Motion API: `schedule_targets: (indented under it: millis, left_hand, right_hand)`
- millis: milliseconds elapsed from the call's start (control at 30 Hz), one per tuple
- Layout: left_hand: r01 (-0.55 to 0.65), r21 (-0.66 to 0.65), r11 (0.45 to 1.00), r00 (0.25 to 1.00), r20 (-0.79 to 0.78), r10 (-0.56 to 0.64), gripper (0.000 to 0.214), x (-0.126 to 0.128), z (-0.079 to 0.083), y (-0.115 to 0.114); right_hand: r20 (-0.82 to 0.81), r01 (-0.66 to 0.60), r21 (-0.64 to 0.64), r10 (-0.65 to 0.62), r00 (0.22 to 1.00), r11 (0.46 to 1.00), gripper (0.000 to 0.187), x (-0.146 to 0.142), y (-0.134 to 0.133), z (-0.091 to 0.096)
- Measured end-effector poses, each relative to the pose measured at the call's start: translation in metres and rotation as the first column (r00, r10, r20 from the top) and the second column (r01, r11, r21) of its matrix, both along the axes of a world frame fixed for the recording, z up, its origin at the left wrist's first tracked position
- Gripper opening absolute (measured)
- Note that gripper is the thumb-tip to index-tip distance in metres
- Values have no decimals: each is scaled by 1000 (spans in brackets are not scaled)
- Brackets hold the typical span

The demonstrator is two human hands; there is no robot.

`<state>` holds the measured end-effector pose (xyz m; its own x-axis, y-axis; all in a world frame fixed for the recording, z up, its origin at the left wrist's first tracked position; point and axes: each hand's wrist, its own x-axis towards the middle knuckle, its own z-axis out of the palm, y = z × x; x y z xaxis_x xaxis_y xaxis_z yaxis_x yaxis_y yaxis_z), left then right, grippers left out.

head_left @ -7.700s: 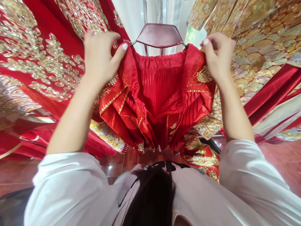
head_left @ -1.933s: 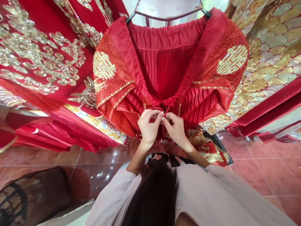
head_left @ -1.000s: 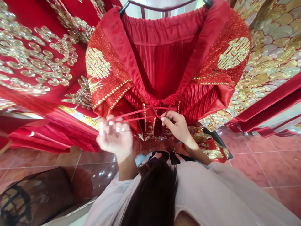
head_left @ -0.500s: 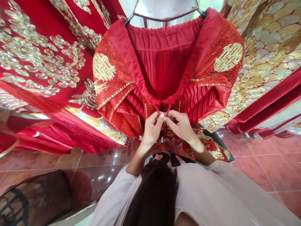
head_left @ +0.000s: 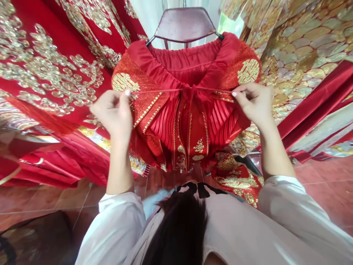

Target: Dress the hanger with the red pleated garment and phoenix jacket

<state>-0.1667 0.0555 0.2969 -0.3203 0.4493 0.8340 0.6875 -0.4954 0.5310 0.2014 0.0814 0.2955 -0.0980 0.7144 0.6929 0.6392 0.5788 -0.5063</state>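
Left hand [head_left: 116, 112] and right hand [head_left: 256, 103] pinch a red drawstring [head_left: 160, 90] taut, forearms [head_left: 120, 165] raised, the embroidered red jacket [head_left: 197, 125] hanging between them.

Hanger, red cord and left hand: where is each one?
Hanger [head_left: 185, 25]: head view, on its broad panel.
Red cord [head_left: 160, 91]: head view, on its left stretch.
Left hand [head_left: 113, 112]: head view, on its middle.

Gold-trimmed red garment [head_left: 184, 121] hangs, its red neck cord [head_left: 188, 88] pulled taut sideways
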Motion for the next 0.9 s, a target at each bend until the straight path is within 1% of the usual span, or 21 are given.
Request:
schedule_targets:
  millis: [67, 100, 133, 200, 267, 300, 400, 467, 500, 567, 633, 667, 733, 800, 867, 900]
  left_hand:
    - [-81, -43, 996, 997, -22, 80, 19, 14, -7, 8]
    - [-105, -46, 993, 994, -29, 104, 11, 25, -11, 11]
    - [-112, -40, 993, 993, -35, 110, 9, 38, -14, 12]
    - [-70, -68, 995, 994, -86, 64, 22, 65, -21, 15]
    - [-17, -158, 987, 980, -199, -15, 27, 87, -28, 21]
    - [-20, -209, 978, 960, -277, -40, 28, 94, -31, 25]
    - [-129, -303, 944, 856, -515, -48, 25, 102, -41, 39]
    - [-184, -312, 932, 792, -608, -47, 22, 100, -43, 44]
    - [-187, -306, 933, 774, -631, -52, 21, 98, -43, 45]
    - [-137, -291, 947, 768, -635, -84, 23, 94, -39, 43]
    - [-11, -293, 956, 799, -577, -167, 27, 90, -33, 39]
    - [62, -299, 952, 819, -530, -220, 28, 90, -30, 36]
    - [189, -297, 936, 850, -428, -307, 29, 91, -23, 32]
    - [265, -266, 927, 868, -354, -349, 23, 94, -15, 29]
    - [314, -230, 921, 873, -311, -376, 16, 97, -6, 27]
    - [341, -211, 916, 871, -295, -392, 16, 97, 0, 28]
  right_hand:
    - [119, 55, 32, -58, 991, 998, 10, -5, 9, -7]
    - [176, 82, 62, -91, 980, 995, 9, -11, 11, -10]
    - [226, 104, 93, -123, 966, 990, 8, -18, 11, -11]
    - [294, 132, 152, -172, 940, 980, 6, -35, 9, -11]
    - [337, 136, 188, -194, 921, 973, 7, -52, 7, -8]
    - [364, 128, 193, -192, 911, 973, 11, -61, 7, -7]
    - [453, 88, 183, -164, 877, 979, 20, -82, 12, -6]
    - [475, 85, 176, -160, 865, 981, 20, -91, 20, -8]
    - [471, 89, 173, -162, 867, 981, 20, -93, 24, -9]
    - [448, 94, 161, -158, 880, 982, 22, -93, 30, -10]
    - [404, 77, 135, -126, 906, 988, 22, -92, 32, -9]
    - [364, 62, 117, -101, 926, 991, 22, -91, 33, -9]
    - [243, 18, 74, -36, 969, 997, 20, -94, 33, -9]
    - [86, -46, 27, 43, 995, 999, 18, -100, 33, -8]
    - [-58, -117, -9, 116, 992, 993, 15, -106, 34, -4]
    - [-120, -145, -16, 142, 983, 989, 13, -107, 34, -1]
